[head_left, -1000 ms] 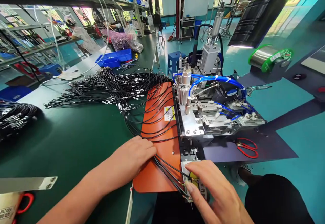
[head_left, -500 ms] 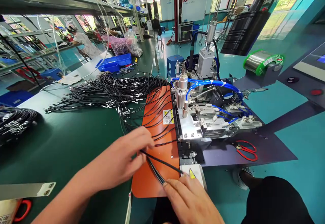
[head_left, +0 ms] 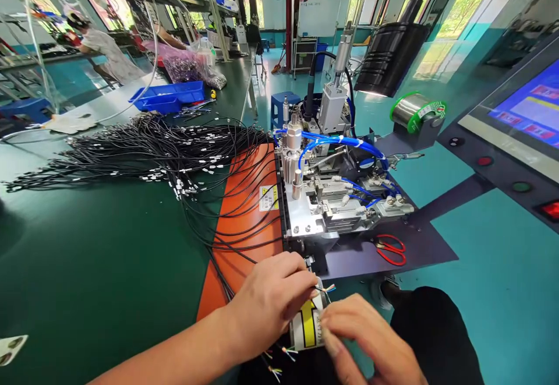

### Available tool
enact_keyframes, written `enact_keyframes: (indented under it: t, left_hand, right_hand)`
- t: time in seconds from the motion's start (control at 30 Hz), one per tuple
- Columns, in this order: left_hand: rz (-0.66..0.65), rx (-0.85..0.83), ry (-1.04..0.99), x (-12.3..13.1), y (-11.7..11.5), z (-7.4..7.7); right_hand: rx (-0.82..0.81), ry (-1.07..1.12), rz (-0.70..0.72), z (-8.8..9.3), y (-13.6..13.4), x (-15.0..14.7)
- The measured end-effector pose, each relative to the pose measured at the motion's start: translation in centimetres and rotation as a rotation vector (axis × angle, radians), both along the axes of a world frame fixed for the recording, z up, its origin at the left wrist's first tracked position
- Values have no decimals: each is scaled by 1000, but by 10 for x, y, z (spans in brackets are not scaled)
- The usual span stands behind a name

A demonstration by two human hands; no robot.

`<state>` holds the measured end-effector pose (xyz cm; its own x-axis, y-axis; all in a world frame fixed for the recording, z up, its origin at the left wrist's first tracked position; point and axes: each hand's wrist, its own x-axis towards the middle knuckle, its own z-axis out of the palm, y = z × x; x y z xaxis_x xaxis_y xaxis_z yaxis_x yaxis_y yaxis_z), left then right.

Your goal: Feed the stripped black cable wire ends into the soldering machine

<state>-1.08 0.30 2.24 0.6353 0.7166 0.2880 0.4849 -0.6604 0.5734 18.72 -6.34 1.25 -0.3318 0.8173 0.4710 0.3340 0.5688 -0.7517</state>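
My left hand (head_left: 279, 295) is closed around a thin black cable, and the cable's stripped end (head_left: 328, 288) with fine coloured wires sticks out past its fingertips. Close by on the right, my right hand (head_left: 369, 338) has thumb and fingers pinched together just below those wires. Whether anything sits in that pinch is hidden. Below my left hand hang more stripped cable ends (head_left: 288, 351) with splayed coloured wires. Behind the wires is a white machine cover with a yellow label (head_left: 308, 325). Several black cables (head_left: 248, 233) run across an orange plate (head_left: 238, 213) to the machine's edge.
A metal machine (head_left: 323, 198) with blue air hoses stands ahead. Red-handled scissors (head_left: 392, 250) lie on its base. A cable pile (head_left: 174, 146) and a blue tray (head_left: 168, 96) are on the green bench. At right are a solder spool (head_left: 414, 111) and a screen panel (head_left: 524, 117). People work far left.
My left hand has moved right, beside my right hand, with a cable end now showing at its fingers. The right hand has come off the cable bundle. The view has turned right.
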Motion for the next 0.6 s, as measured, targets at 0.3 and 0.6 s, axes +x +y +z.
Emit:
enact_keyframes:
  t: [0.3, 0.6]
  left_hand:
    - [57, 4, -102, 3, -11, -10]
    - [117, -84, -133, 3, -13, -19]
  right_hand:
    - [-251, 53, -378, -2, 7, 16]
    - [-263, 43, -342, -6, 17, 2]
